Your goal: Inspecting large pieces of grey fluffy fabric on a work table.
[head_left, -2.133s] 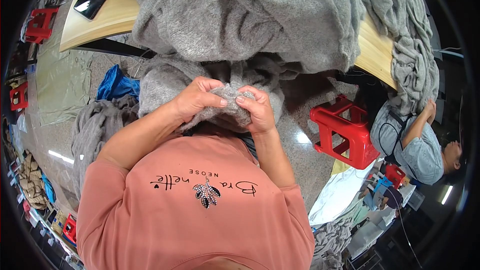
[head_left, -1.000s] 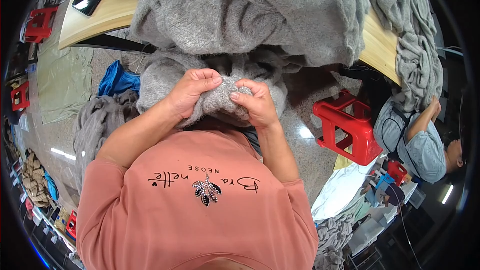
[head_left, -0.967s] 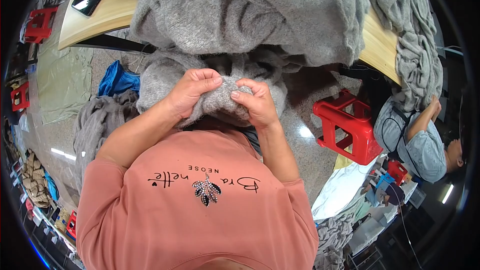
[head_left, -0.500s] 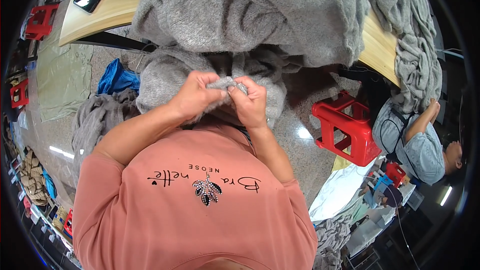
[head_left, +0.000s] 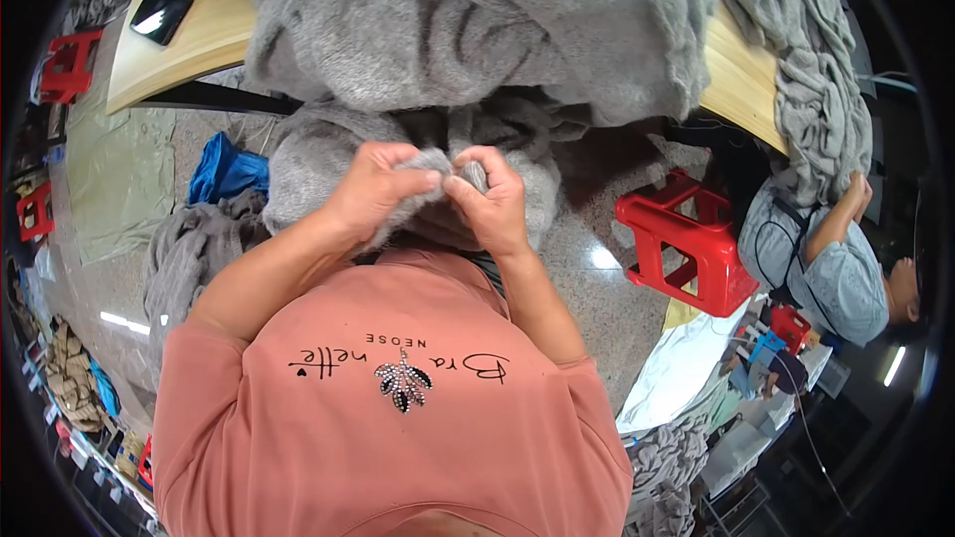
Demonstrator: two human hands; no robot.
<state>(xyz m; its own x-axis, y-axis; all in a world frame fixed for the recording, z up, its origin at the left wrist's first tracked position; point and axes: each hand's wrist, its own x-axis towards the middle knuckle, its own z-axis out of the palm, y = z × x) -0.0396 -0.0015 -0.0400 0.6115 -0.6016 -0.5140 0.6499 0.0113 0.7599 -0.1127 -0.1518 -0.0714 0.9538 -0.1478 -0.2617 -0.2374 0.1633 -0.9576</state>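
A fuzzy grey knitted fabric [head_left: 308, 164] lies bunched over my lap, below the table's edge. My left hand [head_left: 383, 184] pinches a raised fold of it between thumb and fingers. Close beside it, my right hand [head_left: 489, 194] is closed on another bit of the same grey knit, which shows between thumb and forefinger. A small gap separates the two thumbs. What lies under the curled fingers of both hands is hidden.
A big grey knit heap [head_left: 477, 20] covers the wooden table [head_left: 199, 35], where a black phone [head_left: 161, 14] lies. Rightward are a red stool [head_left: 686, 244] and a seated person [head_left: 821, 259]. Blue cloth [head_left: 229, 169] and greyish fabric [head_left: 199, 249] lie at left.
My hands have drawn slightly apart, with the left showing more of the knit fold in its grip. The whole view has shifted a little.
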